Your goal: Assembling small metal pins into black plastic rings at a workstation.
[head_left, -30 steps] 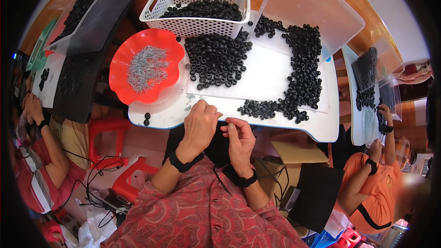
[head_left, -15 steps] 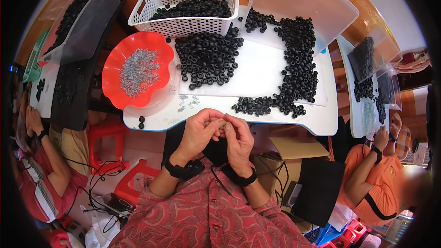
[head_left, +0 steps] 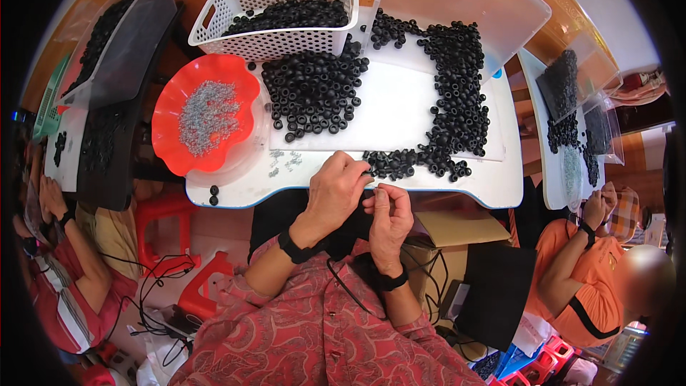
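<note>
At the near table edge: both hands meet just in front of the white table (head_left: 400, 111), fingertips close together
Left hand: the left hand (head_left: 336, 189) has its fingers curled and pinched narrow over something small; what it holds is too small to tell
Right hand: the right hand (head_left: 388, 216) is upright with its fingers pinched tight, touching the left fingertips; its contents cannot be made out
Black rings: a band of black rings (head_left: 429, 114) lies just beyond the fingertips and runs up the right of the table; a second heap (head_left: 311, 93) sits centre-left
Red bowl: a wavy red bowl (head_left: 171, 143) of small grey metal bits stands to the left
Basket: a white perforated basket (head_left: 275, 43) holds more rings at the far edge
Neighbours: a person in orange (head_left: 579, 279) sits right, another (head_left: 57, 279) left
</note>
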Tool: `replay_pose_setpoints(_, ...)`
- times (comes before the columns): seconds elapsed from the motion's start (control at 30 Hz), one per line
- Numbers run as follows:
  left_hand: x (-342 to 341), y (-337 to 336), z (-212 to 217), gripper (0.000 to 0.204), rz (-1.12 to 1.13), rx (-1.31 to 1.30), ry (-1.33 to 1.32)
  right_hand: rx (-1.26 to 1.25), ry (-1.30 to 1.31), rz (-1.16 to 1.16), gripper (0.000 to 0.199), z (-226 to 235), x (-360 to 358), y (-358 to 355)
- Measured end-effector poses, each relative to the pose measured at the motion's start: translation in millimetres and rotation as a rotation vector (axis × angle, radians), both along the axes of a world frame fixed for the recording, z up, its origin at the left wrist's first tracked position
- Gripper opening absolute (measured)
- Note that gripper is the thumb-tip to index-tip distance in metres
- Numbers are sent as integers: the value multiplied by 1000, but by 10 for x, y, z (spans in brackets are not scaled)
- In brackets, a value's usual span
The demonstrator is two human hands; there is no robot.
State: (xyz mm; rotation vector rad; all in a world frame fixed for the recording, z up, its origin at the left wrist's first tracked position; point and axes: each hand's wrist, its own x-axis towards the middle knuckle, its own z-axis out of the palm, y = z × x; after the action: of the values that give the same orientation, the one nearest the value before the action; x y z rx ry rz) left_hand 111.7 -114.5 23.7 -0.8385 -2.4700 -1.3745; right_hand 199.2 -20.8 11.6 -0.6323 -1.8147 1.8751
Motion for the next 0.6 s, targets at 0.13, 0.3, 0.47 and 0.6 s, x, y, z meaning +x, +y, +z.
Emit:
replay_pose_setpoints(0.13,-46,55,-19,23,-14,-73,18,-62,5,-17,14,45,-13,15)
replay_pose_setpoints(0.3,-72,99,-2,25,-12,-119,6,-77,3,-3,17,52,-21,29)
replay_pose_setpoints(0.47,-84,135,10,25,-21,-161,5,-74,5,-10,15,22,-24,49)
replay_pose_setpoints(0.6,-101,138,-27,24,-2,-140,31,-103,19,-19,16,2,-36,45)
